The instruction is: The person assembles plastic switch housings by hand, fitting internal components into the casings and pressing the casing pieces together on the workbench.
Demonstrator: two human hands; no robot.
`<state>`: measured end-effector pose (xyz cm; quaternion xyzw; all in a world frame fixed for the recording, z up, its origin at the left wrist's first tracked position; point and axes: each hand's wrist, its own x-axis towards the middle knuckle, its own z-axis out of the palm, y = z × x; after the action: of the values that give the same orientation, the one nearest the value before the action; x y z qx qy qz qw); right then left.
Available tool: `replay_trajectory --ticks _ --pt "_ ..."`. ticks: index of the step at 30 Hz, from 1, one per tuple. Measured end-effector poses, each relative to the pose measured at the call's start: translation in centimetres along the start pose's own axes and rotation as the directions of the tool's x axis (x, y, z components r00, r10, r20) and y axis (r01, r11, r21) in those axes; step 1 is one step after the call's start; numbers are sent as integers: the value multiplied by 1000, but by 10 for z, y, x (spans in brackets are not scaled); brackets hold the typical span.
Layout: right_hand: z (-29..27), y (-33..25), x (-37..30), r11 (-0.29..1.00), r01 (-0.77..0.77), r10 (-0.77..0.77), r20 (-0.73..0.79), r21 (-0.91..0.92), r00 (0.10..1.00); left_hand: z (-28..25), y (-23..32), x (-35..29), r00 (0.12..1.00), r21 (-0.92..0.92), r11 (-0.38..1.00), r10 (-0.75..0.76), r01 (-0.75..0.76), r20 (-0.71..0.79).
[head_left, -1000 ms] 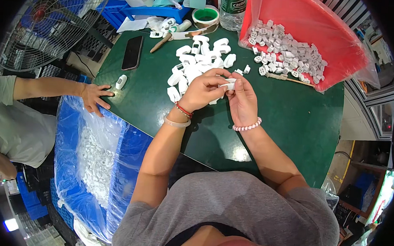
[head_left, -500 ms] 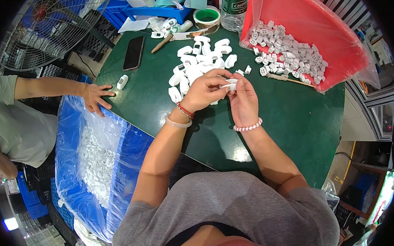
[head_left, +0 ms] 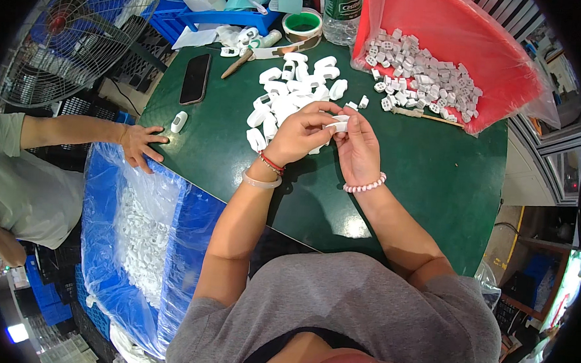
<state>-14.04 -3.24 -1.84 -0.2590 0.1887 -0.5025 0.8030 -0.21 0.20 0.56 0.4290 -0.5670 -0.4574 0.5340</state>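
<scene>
Between the fingertips of both hands is a small white plastic casing [head_left: 337, 125], partly hidden by my fingers. My left hand [head_left: 304, 131] pinches it from the left, and my right hand [head_left: 359, 144] grips its other end with thumb and fingers. Just beyond my left hand, a pile of similar white casings [head_left: 285, 106] with rectangular cutouts lies on the green table [head_left: 429, 169]. Small white blocks with holes [head_left: 422, 73] fill the mouth of a red plastic-lined bin [head_left: 462, 33] at the far right. A few such blocks lie loose near my right hand.
A phone [head_left: 196, 79], a single casing [head_left: 179, 122], a tape roll [head_left: 302, 24] and a bottle [head_left: 342, 16] stand or lie on the table. At left, another person's hand [head_left: 140, 146] rests on the table edge above a blue lined crate [head_left: 200, 216]. A fan [head_left: 75, 35] stands far left.
Both hands keep nearly the same pose around the casing. The whole view has shifted very slightly; nothing has been let go or picked up.
</scene>
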Motion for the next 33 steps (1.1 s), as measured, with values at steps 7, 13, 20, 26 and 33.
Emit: replay_trajectory --ticks 7,13,20,26,33 --pt "-1 1 0 1000 0 0 12 7 1000 0 1 0 1000 57 998 5 -5 4" --pt "3 -1 -2 1000 14 -14 18 -18 1000 1 -1 0 1000 62 998 10 -8 -20" --pt "1 1 -1 1000 3 -3 22 -11 1000 0 -1 0 1000 57 998 -12 13 -29" --pt "0 -1 0 1000 -4 4 9 21 1000 -1 1 0 1000 40 999 -14 15 -25" --pt "1 0 -1 1000 -2 1 28 19 1000 0 0 0 999 31 999 -11 13 -41"
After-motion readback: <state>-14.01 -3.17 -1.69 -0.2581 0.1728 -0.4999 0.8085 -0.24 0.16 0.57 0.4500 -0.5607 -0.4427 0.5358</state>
